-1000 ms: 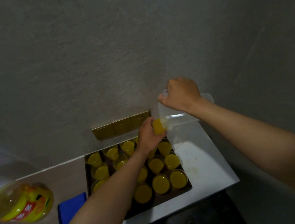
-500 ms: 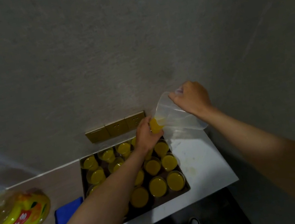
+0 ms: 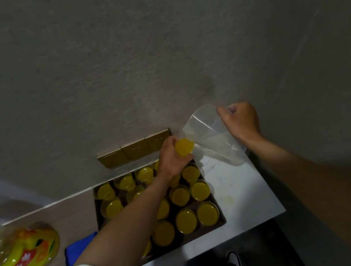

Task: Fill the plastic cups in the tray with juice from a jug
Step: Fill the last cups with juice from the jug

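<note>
Nearly done: every cup visible in the tray (image 3: 217,224) on the tabletop holds juice, while the left hand (image 3: 170,157) grips one last cup (image 3: 184,147) under the tipped, seemingly empty jug (image 3: 211,135) clasped by the right hand (image 3: 241,121).

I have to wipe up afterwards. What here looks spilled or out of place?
A faint yellowish stain marks the white counter right of the tray, like dried juice. The big juice bottle lies on its side at the left.
</note>
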A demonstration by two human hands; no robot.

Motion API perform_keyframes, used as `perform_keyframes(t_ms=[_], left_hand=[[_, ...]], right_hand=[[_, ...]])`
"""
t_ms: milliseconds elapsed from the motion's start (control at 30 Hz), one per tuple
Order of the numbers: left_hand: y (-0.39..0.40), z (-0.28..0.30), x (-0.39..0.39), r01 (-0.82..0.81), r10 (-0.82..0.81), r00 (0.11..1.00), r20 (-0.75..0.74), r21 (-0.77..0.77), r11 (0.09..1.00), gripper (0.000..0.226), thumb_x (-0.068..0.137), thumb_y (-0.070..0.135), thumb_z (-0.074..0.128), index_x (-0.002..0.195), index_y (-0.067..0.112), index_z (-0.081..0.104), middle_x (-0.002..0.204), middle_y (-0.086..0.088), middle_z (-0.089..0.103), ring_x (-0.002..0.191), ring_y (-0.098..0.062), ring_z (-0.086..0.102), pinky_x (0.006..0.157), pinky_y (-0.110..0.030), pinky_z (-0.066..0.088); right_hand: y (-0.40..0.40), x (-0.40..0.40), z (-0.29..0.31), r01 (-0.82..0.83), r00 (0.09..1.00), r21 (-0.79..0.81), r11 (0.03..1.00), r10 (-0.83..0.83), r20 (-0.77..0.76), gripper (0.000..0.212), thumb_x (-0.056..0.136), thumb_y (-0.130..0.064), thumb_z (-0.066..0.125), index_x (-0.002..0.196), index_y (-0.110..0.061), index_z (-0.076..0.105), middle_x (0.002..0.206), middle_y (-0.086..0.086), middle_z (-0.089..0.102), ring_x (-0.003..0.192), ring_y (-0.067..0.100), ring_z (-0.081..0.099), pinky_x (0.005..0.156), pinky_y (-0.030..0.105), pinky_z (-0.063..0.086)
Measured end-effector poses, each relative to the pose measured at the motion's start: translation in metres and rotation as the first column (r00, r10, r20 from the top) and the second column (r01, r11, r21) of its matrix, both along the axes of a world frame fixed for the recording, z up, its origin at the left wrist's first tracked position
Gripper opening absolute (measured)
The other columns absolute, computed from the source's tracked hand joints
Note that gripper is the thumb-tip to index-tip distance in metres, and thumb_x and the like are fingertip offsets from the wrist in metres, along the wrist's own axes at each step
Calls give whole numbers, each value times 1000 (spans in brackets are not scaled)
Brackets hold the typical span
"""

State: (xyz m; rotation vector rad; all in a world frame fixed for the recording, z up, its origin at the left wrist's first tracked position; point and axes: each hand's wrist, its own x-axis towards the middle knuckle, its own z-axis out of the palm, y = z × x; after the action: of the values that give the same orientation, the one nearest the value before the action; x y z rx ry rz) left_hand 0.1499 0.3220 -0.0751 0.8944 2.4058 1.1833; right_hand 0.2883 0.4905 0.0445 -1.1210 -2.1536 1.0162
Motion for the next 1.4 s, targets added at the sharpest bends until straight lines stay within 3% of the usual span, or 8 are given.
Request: perform_keyframes(t_ms=[133, 267, 500, 733, 900, 1033, 1267, 1400], left_hand=[[-1, -2, -3, 8, -9, 1000, 6, 25, 1000, 72, 68, 24, 87, 131, 17, 54, 125, -3, 58, 112, -21, 58, 93, -40, 54], [2, -2, -4, 46, -46, 997, -58, -11, 999, 72, 72, 15, 86, 137, 10, 56, 122, -11, 60, 113, -25, 55, 95, -29, 43], [3, -13, -7, 16, -17, 999, -28, -28, 999, 60, 70, 19, 87, 120, 15, 56, 115, 2, 50, 102, -12, 50, 85, -24, 38], [5, -15, -14, 7, -8, 1000, -8, -61, 998, 57, 68, 20, 88, 115, 15, 56, 115, 0, 53, 100, -13, 52, 82, -23, 39], [7, -17, -16, 7, -7, 1000, 5, -102, 995, 54, 67, 22, 89, 110, 19, 56, 113, 1, 55, 99, -14, 54, 81, -23, 39], [8, -21, -16, 11, -9, 1000, 11, -126, 992, 52, 69, 24, 88, 110, 20, 56, 113, 1, 56, 98, -16, 57, 81, -26, 43], [10, -28, -17, -15, 12, 1000, -19, -192, 981, 56, 67, 35, 89, 112, 24, 57, 116, 1, 61, 100, -20, 60, 85, -36, 52], [12, -28, -18, -22, 12, 999, -51, -202, 979, 47, 68, 34, 87, 105, 20, 61, 109, -1, 66, 96, -23, 63, 82, -37, 53]], right_hand=[[4, 5, -7, 25, 1000, -14, 1000, -25, -18, 43, 89, -30, 63, 53, -15, 45, 49, -4, 33, 49, 15, 31, 52, 33, 28], [12, 10, -16, 39, 998, -42, 998, -40, -38, 43, 88, -31, 63, 52, -15, 44, 50, -2, 33, 51, 15, 33, 52, 33, 29], [22, 17, -36, 57, 997, -116, 992, -63, -49, 46, 85, -34, 61, 60, 3, 50, 53, 4, 40, 51, 17, 38, 54, 32, 34], [26, 19, -48, 42, 995, -102, 994, -50, -84, 49, 84, -40, 59, 60, 2, 52, 53, 13, 42, 50, 18, 38, 55, 34, 34], [28, 21, -55, 45, 997, -117, 992, -53, -59, 51, 86, -41, 60, 61, 3, 53, 52, 6, 43, 50, 18, 40, 55, 33, 34], [28, 24, -56, 64, 997, -127, 990, -68, -33, 43, 95, -23, 65, 57, -7, 53, 51, 1, 40, 49, 17, 39, 56, 30, 33], [32, 28, -66, 84, 996, -164, 983, -88, -17, 43, 90, -35, 62, 57, -10, 53, 50, 2, 45, 49, 20, 46, 61, 38, 45], [32, 27, -63, 70, 997, -138, 988, -71, 0, 45, 93, -27, 63, 52, -16, 48, 47, -3, 39, 47, 18, 39, 58, 33, 37]])
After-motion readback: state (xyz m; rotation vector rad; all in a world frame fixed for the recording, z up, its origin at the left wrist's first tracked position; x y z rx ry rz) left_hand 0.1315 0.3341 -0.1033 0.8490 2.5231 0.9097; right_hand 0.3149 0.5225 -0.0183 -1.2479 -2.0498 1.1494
